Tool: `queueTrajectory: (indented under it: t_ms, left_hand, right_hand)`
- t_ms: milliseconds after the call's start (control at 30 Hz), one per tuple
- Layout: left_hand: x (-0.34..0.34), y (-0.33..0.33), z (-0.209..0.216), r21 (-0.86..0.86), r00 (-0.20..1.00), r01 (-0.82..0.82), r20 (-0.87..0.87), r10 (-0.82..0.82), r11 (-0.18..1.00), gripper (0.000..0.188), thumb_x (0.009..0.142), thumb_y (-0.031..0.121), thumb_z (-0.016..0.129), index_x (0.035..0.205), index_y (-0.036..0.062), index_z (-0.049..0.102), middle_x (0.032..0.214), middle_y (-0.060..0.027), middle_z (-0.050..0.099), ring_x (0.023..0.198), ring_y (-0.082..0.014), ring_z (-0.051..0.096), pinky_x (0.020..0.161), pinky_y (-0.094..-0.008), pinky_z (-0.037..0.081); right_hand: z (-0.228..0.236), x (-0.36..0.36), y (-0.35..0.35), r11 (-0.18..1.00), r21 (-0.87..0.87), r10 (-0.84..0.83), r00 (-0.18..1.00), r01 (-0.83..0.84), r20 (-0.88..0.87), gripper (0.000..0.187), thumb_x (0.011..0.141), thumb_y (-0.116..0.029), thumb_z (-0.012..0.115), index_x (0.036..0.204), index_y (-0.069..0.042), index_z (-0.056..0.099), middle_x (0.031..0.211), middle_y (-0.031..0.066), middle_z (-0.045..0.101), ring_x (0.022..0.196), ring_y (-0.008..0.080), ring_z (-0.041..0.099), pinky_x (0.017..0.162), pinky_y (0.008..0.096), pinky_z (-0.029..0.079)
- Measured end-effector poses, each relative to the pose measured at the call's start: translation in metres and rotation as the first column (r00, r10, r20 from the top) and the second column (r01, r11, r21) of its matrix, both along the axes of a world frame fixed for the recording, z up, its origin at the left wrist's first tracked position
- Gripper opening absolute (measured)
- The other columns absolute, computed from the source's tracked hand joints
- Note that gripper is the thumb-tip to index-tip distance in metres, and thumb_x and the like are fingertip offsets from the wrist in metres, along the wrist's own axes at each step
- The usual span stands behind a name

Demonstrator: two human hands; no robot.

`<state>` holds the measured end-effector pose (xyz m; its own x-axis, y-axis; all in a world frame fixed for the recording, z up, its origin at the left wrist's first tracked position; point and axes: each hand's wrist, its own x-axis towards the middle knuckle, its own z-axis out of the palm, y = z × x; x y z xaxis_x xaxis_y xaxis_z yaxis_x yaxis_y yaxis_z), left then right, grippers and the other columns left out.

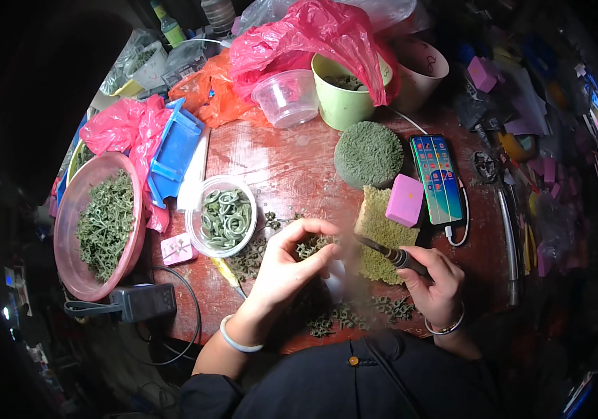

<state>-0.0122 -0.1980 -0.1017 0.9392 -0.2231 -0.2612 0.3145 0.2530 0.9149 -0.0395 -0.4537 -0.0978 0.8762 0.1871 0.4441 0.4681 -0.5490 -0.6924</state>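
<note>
Over the red bench [278, 153], left hand [286, 264] pinches a green piece [316, 245]; right hand [440, 283] grips a dark pen-like tool [395, 256]. Pink bowl [67, 218] well filled; rings [223, 222] in tub [196, 239]; loose bits [398, 307] seem unfinished.

Right hand [439, 281] holding dark pen-shaped tool [398, 257] — left hand [290, 262] curled opposite — pink block [404, 200] near phone [439, 180].

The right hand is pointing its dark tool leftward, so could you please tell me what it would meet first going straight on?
Led by the dark tool, the right hand would probably meet the left hand first, near its index fingertip, though depth is unclear.
</note>
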Motion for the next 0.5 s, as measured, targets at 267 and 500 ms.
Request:
queueTrajectory:
  t_ms: [267,500]
  left_hand:
    - [-0.0001,-0.0002,-0.0023,0.074,0.995,0.016,0.093,-0.023,0.997,0.024,0.092,0.002,0.074,0.114,0.0029,0.065,0.102,-0.0036,0.067,0.081,-0.0071,0.064,0.06,-0.0203,0.05]
    - [0.0013,0.0064,-0.0007,-0.28,0.987,-0.004,-0.153,-0.04,0.96,0.023,0.096,0.002,0.065,0.119,0.0031,0.061,0.102,-0.0079,0.067,0.081,-0.0111,0.064,0.057,-0.02,0.046]
  right_hand:
    - [0.0013,0.0005,0.0006,1.0,0.0,0.019,1.0,-0.019,-0.012,0.034,0.085,-0.012,0.083,0.114,0.0,0.069,0.088,0.0119,0.069,0.07,0.0224,0.07,0.06,0.0311,0.054]
    - [-0.0011,0.0004,0.002,0.999,0.032,-0.01,1.0,0.01,0.004,0.033,0.085,-0.011,0.082,0.113,0.0,0.07,0.089,0.0126,0.07,0.073,0.0227,0.071,0.061,0.0308,0.055]
